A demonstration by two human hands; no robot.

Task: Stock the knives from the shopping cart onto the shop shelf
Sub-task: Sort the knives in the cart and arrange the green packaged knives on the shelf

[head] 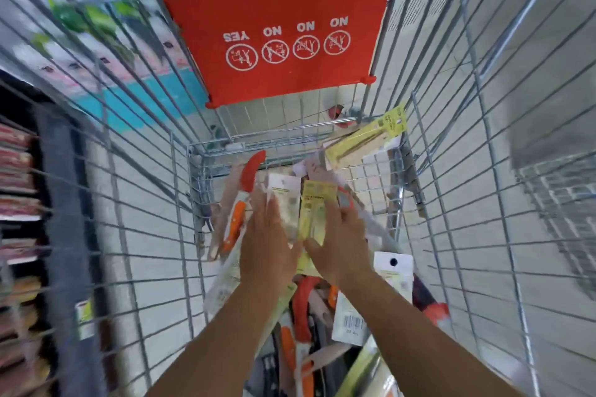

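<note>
I look down into a wire shopping cart [193, 190] holding several packaged knives. My left hand [269, 245] rests flat, fingers apart, over a white-carded knife pack [285, 200]. My right hand [338, 242] lies beside it, fingers spread on a yellow-carded knife pack [316, 209]. Neither hand has closed around a pack. An orange-handled knife [235, 222] and a red-handled knife [251, 171] lie left of my left hand. Another yellow pack [364, 142] leans in the cart's far right corner. More red and orange knives [303, 309] lie under my forearms.
A red plastic child-seat flap [277, 26] with YES/NO pictograms hangs at the cart's far end. Shop shelving [19, 203] with packaged goods runs along the left, outside the wire wall. Pale floor tiles show through the cart on the right.
</note>
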